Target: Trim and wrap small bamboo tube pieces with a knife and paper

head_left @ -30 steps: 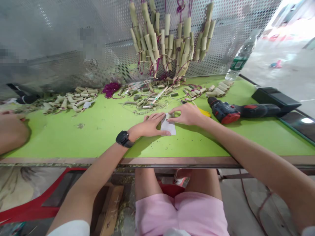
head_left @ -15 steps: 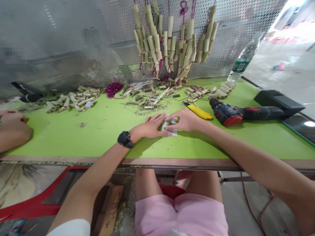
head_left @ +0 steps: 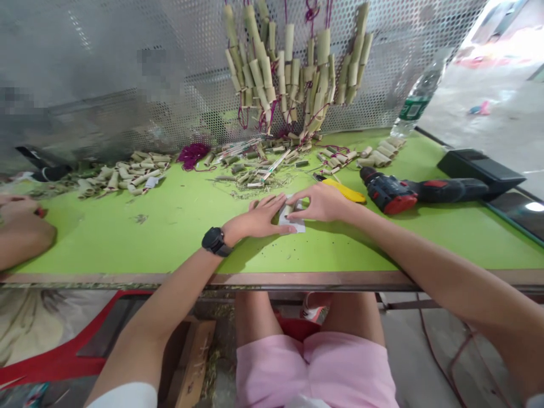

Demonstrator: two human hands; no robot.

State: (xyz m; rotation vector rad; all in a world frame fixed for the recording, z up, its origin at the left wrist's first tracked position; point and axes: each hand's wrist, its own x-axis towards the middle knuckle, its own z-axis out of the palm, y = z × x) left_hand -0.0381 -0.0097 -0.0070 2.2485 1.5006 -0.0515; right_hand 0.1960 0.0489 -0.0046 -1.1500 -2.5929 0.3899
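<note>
A person seated at a green table [head_left: 127, 243] works with two bare hands near its front edge. The left hand [head_left: 263, 219], wearing a black watch [head_left: 215, 242] at the wrist, lies palm down with fingers extended and thumb held apart, pressing a small white sheet [head_left: 299, 227] to the tabletop. The right hand [head_left: 322, 203] is curved almost closed, thumb and fingertips pinching a short tube [head_left: 289, 210] that rests on the sheet between the hands. Just beyond the right hand lies a yellow knife [head_left: 349, 193]; to the right are a drill [head_left: 389, 194] and, farther back, a water bottle [head_left: 412, 109]. Behind, strung tubes [head_left: 294, 72] hang against a perforated metal wall [head_left: 187, 79], above scattered pieces and purple thread [head_left: 193, 154]. A pile of tubes [head_left: 114, 180] sits at left, near another person's forearm [head_left: 25, 241].
</note>
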